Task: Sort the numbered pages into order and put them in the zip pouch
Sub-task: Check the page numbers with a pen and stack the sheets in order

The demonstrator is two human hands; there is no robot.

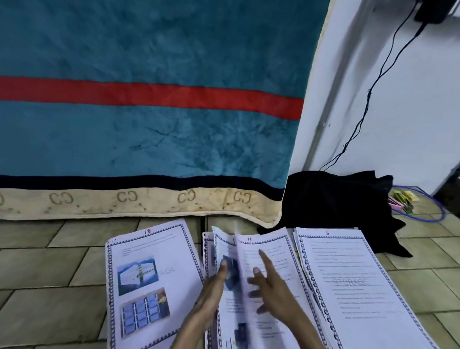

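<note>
Tiled floor (49,309), three page stacks below a teal blanket (147,135).
Left hand (209,293) and right hand (274,288), fingers straight, leaf through the middle stack (270,254).

Three lots of pages lie side by side on the floor (41,306): page 15 (152,284) at nine o'clock, the middle stack (270,256), page 6 (355,291) at three. Blanket (147,135) hangs behind at twelve.

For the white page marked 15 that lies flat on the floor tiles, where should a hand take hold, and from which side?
Probably the white page marked 15 is best pinched at its left long edge, coming from the left. That edge lies bare on the tile floor, while the left hand and the middle pile crowd its right edge.
</note>
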